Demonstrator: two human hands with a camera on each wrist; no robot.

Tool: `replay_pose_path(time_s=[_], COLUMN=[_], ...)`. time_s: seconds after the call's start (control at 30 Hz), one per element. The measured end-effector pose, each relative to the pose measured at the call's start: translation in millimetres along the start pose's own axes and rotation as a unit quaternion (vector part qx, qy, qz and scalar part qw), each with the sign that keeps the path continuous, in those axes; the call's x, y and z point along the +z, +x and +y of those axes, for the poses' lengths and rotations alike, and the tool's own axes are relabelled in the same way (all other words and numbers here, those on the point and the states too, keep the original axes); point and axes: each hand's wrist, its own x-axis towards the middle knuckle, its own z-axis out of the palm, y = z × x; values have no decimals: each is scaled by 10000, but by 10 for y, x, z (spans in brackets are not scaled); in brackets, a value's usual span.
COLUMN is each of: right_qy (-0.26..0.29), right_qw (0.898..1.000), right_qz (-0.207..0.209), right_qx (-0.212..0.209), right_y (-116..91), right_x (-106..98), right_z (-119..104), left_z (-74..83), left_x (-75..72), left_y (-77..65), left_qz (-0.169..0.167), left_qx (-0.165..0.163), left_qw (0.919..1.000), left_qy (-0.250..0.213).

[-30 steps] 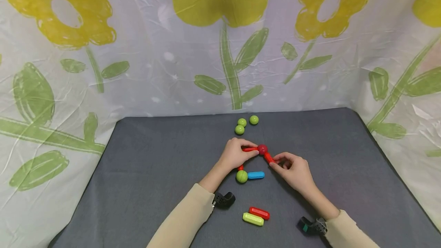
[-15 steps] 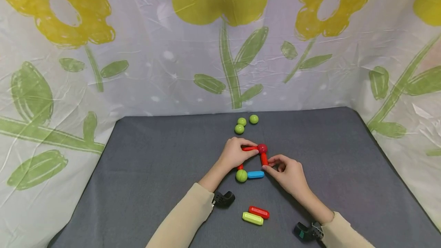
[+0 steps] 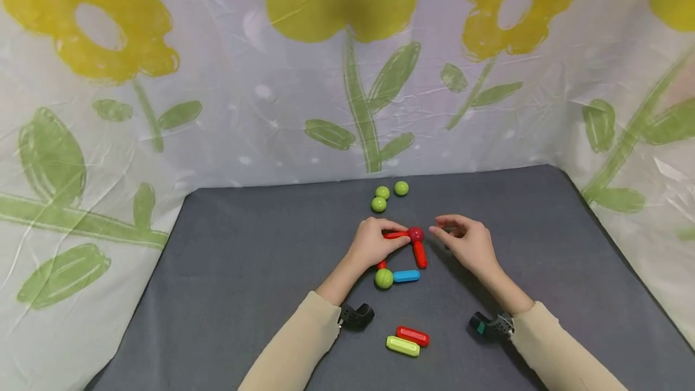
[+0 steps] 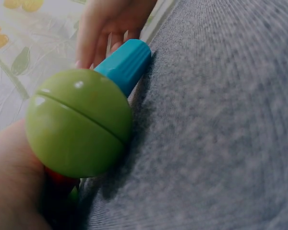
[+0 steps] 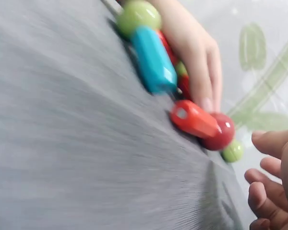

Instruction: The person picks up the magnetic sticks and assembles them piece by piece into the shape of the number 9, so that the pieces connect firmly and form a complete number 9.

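My left hand (image 3: 370, 243) pinches a red rod (image 3: 397, 235) joined to a red ball (image 3: 415, 234). Another red rod (image 3: 420, 254) runs from that ball toward me, its near end apart from the blue rod (image 3: 406, 276). The blue rod sticks to a larger green ball (image 4: 79, 123), which also meets a red rod (image 3: 382, 264) partly covered by the left hand. In the right wrist view, something green shows behind the left fingers, mostly hidden. My right hand (image 3: 470, 246) hovers just right of the red ball, fingers loosely bent, holding nothing.
Small green balls (image 3: 379, 204) lie behind the hands on the dark grey cloth (image 3: 260, 270). Closer to me, a loose red rod (image 3: 412, 336) and a yellow-green rod (image 3: 403, 346) lie side by side. A flower-printed curtain (image 3: 260, 101) rises at the back and sides.
My right hand swung the red rod inward beneath the red ball, then let go and moved up and to the right. The left hand stays on its rod.
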Motion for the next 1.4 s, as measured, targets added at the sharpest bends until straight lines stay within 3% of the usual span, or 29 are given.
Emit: replay_pose_path(time_s=[0.3,0.47,0.63,0.9,1.07,1.27,1.4], right_qy=[152,-173,-373,-437,-345,-92,-40], right_qw=[9966,9959,9962,9968,9971,9973,9970], right_qz=[-472,-785,-720,-657,-677,-718,-552], right_qx=[651,408,314,88,88,-98,-533], right_y=[771,1044,1155,1185,1085,752,427], right_x=[276,409,478,550,479,271,79], right_z=[-6,-3,13,3,-3,-64,-132], left_z=[-6,10,17,-18,-13,-22,-8], left_x=[-24,-18,7,-10,-14,-3,-6], left_y=[3,3,9,5,-4,-12,4], left_qz=[-9,30,-12,32,13,20,53], left_qx=[-22,-13,80,36,32,69,101], left_qw=[10000,10000,9999,10000,10000,10000,9999], left_qy=[39,-17,-109,-17,-34,-43,-26])
